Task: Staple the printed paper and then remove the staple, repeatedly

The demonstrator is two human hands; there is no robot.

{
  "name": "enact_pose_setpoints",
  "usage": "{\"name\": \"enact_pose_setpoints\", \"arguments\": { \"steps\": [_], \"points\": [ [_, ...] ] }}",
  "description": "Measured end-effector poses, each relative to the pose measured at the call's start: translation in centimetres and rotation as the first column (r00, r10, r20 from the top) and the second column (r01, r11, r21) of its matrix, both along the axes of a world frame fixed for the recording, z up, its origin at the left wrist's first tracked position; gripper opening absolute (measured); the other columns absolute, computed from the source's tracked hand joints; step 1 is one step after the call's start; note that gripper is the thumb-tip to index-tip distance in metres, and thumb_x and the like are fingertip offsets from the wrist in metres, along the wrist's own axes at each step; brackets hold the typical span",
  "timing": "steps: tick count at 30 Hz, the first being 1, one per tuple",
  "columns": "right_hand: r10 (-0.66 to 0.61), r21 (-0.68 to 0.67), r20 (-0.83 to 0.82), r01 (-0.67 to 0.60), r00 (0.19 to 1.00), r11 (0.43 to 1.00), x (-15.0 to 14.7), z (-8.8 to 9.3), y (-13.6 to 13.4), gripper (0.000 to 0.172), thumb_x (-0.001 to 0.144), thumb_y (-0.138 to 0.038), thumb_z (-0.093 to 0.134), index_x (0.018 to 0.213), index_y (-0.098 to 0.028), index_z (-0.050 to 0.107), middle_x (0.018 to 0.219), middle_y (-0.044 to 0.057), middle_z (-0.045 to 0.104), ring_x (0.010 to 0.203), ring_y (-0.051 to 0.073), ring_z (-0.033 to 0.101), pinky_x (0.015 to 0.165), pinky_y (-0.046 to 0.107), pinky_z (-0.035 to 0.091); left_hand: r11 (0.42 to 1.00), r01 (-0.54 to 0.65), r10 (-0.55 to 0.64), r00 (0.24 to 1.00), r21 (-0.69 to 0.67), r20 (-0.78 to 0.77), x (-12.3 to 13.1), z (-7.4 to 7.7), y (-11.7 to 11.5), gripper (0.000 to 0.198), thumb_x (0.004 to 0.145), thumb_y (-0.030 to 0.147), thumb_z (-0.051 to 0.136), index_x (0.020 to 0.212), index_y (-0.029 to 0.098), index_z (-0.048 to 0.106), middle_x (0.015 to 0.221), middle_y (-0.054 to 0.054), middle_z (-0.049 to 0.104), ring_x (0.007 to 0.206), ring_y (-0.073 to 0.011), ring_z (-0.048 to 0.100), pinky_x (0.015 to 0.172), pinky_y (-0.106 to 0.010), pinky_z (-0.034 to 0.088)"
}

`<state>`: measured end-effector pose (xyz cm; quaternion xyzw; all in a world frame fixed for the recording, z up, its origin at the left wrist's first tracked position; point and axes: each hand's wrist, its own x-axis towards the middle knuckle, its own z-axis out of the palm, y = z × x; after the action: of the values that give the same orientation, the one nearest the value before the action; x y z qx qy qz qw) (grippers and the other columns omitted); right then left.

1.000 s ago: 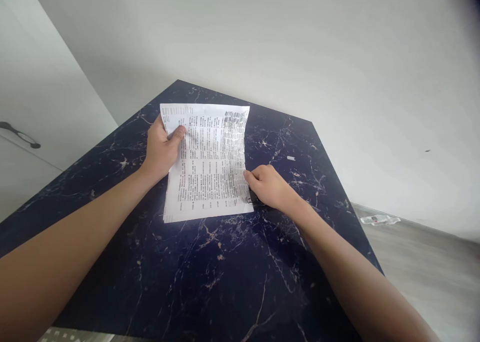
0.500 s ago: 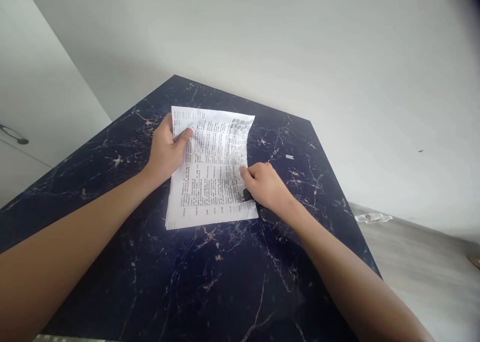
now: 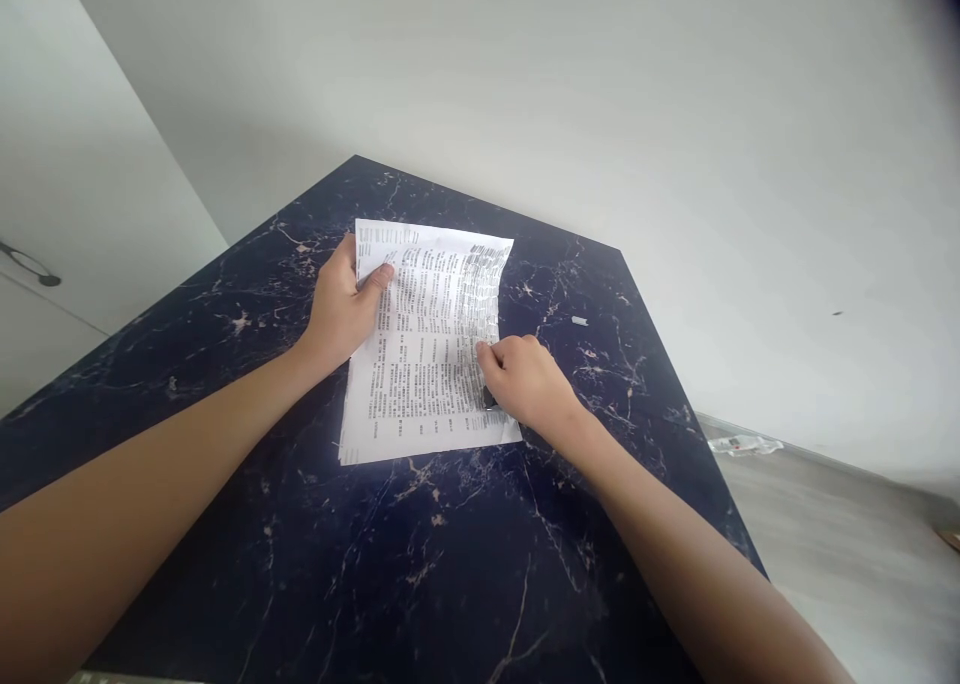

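My left hand [image 3: 346, 299] grips the upper left edge of several printed paper sheets [image 3: 420, 354], its thumb on top and fingers behind. The sheets stand tilted above the table, curving up along the right side. My right hand [image 3: 529, 379] is closed at their right edge, with its thumb over the print. Under its curled fingers shows a small black tool [image 3: 489, 399], mostly hidden; its exact kind cannot be made out. The tool sits against the paper's lower right part.
The dark blue marbled table [image 3: 435, 574] meets a pale wall [image 3: 570, 94] at the back. A small pale strip [image 3: 579, 320] lies right of the sheets. Clear plastic packaging [image 3: 745, 446] rests on the floor at right. A cabinet handle [image 3: 34, 264] shows at far left.
The view has shifted slightly. My right hand has turned inward a little over the paper's edge, covering more of the black tool. My left hand keeps its hold.
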<state>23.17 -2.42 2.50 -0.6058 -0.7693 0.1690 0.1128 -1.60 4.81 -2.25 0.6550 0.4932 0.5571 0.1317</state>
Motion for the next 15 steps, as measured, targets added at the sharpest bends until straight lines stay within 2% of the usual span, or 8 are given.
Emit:
{"name": "enact_pose_setpoints", "arguments": {
  "steps": [5,11,15],
  "points": [
    [-0.013,0.011,0.053,0.013,0.999,1.000,-0.26,-0.03,-0.11,0.054,0.104,-0.037,0.038,0.053,-0.021,0.030,0.046,-0.002,0.033,0.041,0.008,0.025,0.049,0.031,0.025,0.999,-0.017,0.017,1.000,0.027,0.000,0.06,-0.02,0.06,0.033,0.099,0.033,0.060,0.130,0.022,0.062,0.122,-0.010,0.072,0.111,-0.0285,0.071,0.093,-0.044,0.060],
    [-0.021,-0.006,0.145,0.022,0.989,1.000,-0.43,-0.12,-0.38,0.054,0.105,-0.040,0.034,0.055,-0.019,0.041,0.052,0.002,0.043,0.044,0.010,0.034,0.049,0.031,0.028,1.000,-0.005,0.005,1.000,0.019,0.012,0.12,0.09,-0.08,0.032,0.099,0.031,0.059,0.129,0.021,0.062,0.122,-0.010,0.073,0.110,-0.0273,0.071,0.095,-0.043,0.060],
    [0.039,0.077,0.247,-0.060,0.968,0.995,-0.94,-0.58,-0.76,0.051,0.106,-0.036,0.030,0.062,-0.019,0.049,0.063,0.007,0.054,0.055,0.015,0.046,0.053,0.032,0.029,1.000,-0.004,0.004,1.000,0.016,0.030,0.16,0.05,-0.07,0.031,0.097,0.029,0.062,0.127,0.021,0.063,0.122,-0.009,0.073,0.111,-0.0270,0.071,0.097,-0.043,0.059]
  ]
}}
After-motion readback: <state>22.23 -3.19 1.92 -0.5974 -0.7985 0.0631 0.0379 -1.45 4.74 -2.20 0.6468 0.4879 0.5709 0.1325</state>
